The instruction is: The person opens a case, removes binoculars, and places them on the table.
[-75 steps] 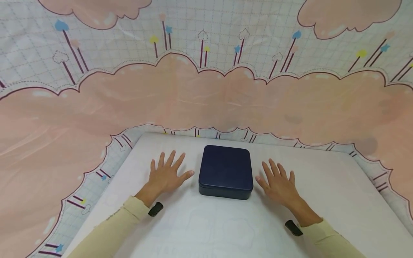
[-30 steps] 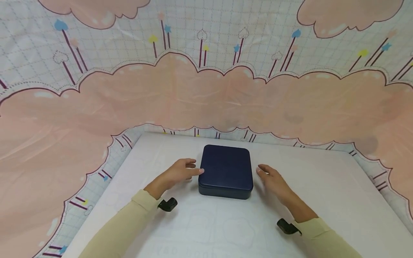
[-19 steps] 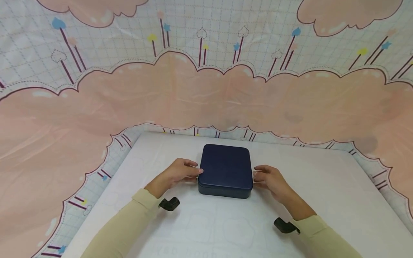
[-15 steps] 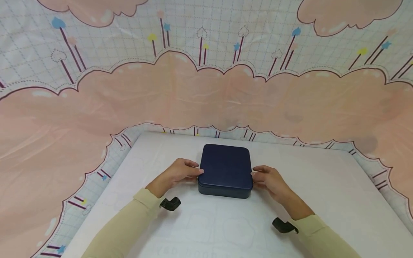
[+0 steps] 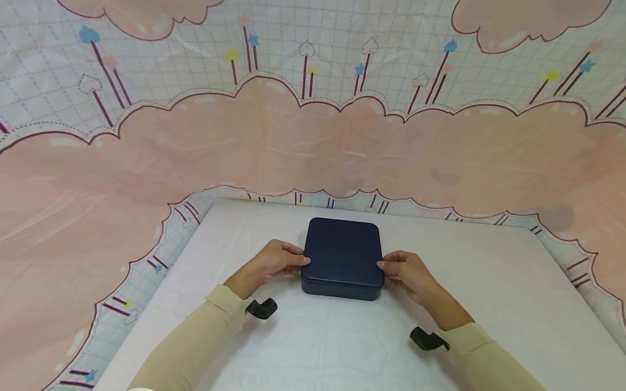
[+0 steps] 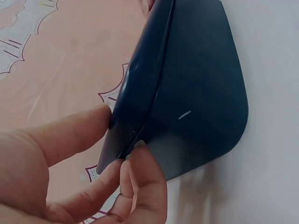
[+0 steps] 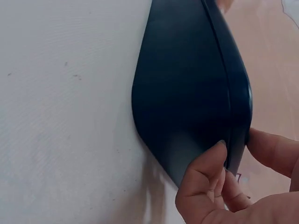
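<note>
A dark navy, square tin box (image 5: 343, 252) with rounded corners and a fitted lid stands on the white table. My left hand (image 5: 274, 263) grips its left side, thumb on the lid's top edge and fingers curled under the lid's rim. On the opposite side my right hand (image 5: 409, 274) holds the lid in the same pinch. In the left wrist view, fingertips (image 6: 147, 170) sit at the seam between lid (image 6: 140, 79) and body (image 6: 205, 88). The right wrist view shows fingers (image 7: 205, 172) at that seam and the thumb (image 7: 271, 149) on the lid.
The white tabletop (image 5: 489, 271) runs around the box on all sides. Behind it hangs a pink and white patterned cloth (image 5: 313, 146) with clouds and candles. A black wrist device (image 5: 262, 308) is under the left wrist, another black device (image 5: 429, 339) under the right.
Both hands, first spread flat on either side of the box, have moved inward, curled their fingers and taken hold of the lid's edges. The box stays where it was.
</note>
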Action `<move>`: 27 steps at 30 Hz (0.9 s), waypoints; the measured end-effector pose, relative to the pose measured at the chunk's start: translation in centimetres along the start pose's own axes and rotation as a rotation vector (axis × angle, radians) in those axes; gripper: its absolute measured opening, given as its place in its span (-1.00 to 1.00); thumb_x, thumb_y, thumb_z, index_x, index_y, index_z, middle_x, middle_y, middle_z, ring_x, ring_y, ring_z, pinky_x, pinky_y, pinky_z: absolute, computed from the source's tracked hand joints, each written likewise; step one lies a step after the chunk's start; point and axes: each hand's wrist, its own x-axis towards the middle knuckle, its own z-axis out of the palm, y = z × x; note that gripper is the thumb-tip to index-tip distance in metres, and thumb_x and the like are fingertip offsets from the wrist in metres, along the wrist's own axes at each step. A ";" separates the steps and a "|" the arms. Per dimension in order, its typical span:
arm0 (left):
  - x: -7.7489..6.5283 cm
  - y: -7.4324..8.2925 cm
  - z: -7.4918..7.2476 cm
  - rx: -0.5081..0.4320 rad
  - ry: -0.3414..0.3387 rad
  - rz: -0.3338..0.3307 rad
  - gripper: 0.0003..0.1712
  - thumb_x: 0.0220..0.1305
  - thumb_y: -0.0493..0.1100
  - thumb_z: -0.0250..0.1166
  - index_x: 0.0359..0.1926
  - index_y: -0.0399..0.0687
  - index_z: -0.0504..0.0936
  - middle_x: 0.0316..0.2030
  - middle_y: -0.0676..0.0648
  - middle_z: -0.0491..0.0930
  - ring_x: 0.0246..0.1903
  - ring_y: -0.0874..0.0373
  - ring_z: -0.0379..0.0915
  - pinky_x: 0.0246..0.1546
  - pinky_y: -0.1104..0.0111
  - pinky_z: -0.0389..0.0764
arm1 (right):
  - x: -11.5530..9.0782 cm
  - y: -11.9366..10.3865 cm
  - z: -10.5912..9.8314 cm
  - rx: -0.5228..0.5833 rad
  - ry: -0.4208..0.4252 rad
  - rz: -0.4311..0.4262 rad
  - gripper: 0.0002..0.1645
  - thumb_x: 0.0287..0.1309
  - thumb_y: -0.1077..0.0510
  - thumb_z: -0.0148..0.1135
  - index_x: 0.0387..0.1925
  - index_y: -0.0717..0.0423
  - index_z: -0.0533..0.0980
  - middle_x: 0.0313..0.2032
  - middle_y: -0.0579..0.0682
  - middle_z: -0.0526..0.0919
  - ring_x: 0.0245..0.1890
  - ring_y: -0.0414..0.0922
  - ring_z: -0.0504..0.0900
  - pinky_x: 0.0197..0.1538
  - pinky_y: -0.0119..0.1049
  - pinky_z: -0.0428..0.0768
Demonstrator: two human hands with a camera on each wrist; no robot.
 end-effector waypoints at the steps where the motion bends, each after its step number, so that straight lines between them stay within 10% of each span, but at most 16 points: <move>1: 0.0 0.0 0.0 -0.003 0.002 -0.003 -0.54 0.21 -0.31 0.53 0.12 -0.31 0.64 -0.11 -0.17 0.69 -0.30 0.12 0.61 -0.16 0.33 0.73 | 0.0 0.0 0.0 0.000 -0.002 -0.001 -0.61 0.36 0.22 0.34 0.08 0.34 0.45 -0.23 -0.01 0.59 -0.27 -0.12 0.58 -0.18 -0.34 0.65; 27: -0.3 0.8 0.7 -0.006 0.055 -0.042 -0.55 0.13 -0.34 0.57 0.03 -0.30 0.64 -0.15 -0.16 0.67 -0.31 0.11 0.56 -0.27 0.41 0.66 | -0.5 -0.9 -0.1 -0.014 -0.004 0.054 -0.60 0.22 0.27 0.47 -0.04 0.36 0.47 -0.35 -0.02 0.66 -0.37 -0.14 0.61 -0.28 -0.33 0.64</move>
